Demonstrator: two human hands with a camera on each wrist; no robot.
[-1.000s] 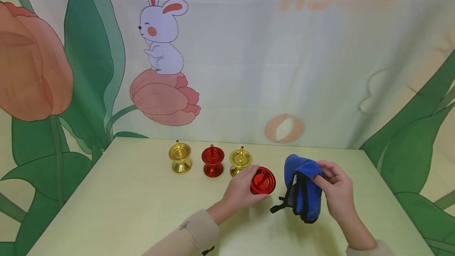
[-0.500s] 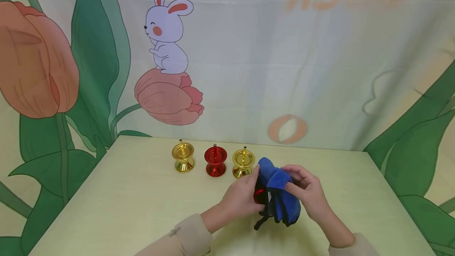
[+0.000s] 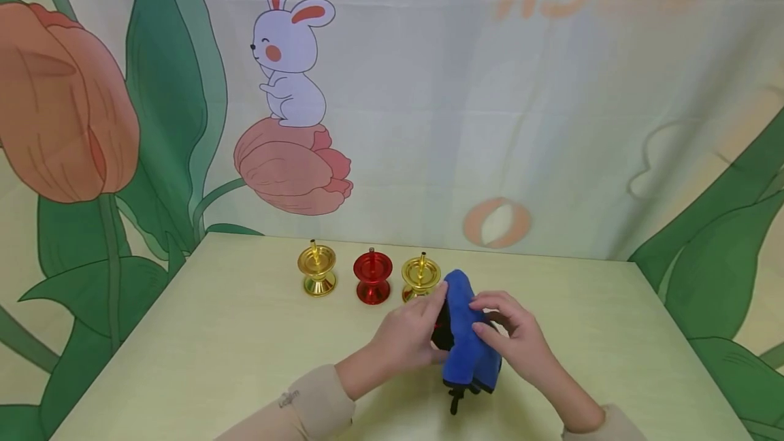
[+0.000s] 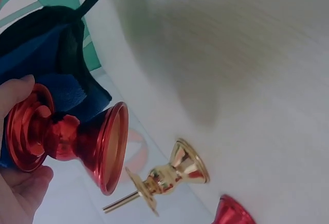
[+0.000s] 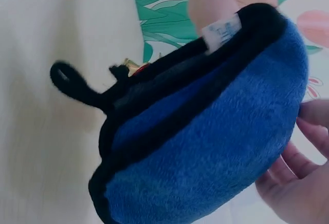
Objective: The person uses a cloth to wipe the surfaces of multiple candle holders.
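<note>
My left hand [image 3: 404, 335] grips a shiny red candle holder [image 4: 64, 136] by its dish-shaped end, with thumb and fingers around the rim. In the left wrist view it lies sideways, its flared foot turned away from the palm. From the head view it is almost wholly covered by a blue cloth [image 3: 463, 339] with black edging and a black hanging loop. My right hand [image 3: 514, 332] pinches this folded cloth from the right and holds it against the candle holder's dish side. The right wrist view shows the cloth's layered folds [image 5: 205, 131] and a white label.
Behind my hands stand a gold candle holder [image 3: 317, 269] at left, a red candle holder [image 3: 372, 278] in the middle and another gold candle holder [image 3: 420, 274], partly behind my left hand. They stand upright on the pale table [image 3: 245, 346]. A printed curtain [image 3: 398, 87] hangs behind it.
The right hand has brought the blue cloth left onto the red candle holder, which it now hides. The cloth has turned and its fold has opened out. The left hand keeps its grip.
</note>
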